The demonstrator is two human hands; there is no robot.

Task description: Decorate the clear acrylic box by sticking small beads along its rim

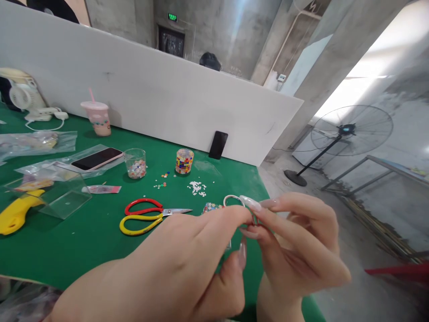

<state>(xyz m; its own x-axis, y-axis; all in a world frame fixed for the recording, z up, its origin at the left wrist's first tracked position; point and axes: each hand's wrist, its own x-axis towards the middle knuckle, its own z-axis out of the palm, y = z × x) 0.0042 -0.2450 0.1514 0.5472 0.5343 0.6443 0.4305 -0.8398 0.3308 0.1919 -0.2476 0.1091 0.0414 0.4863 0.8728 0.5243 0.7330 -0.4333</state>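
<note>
My left hand [187, 255] reaches across the green table, its fingers bent round a metal ring [233, 197]. Opposite it, my right hand [298, 241] pinches the same ring between thumb and fingertips. The fingers cover much of the ring. Partly hidden behind my left hand lies a cluster of small colourful pieces [212, 207]. Scissors [144, 216] with one red and one yellow handle lie to the left, blades pointing right. Beyond the hands are loose white pieces [196, 188] and a cup covered in coloured blocks [184, 162].
A clear cup with small pieces [136, 167], a phone [98, 159], a pink cup [98, 117] and a clear box [69, 199] stand or lie left. A dark phone [218, 145] leans on the white partition [161, 89]. A yellow tool [20, 212] lies far left.
</note>
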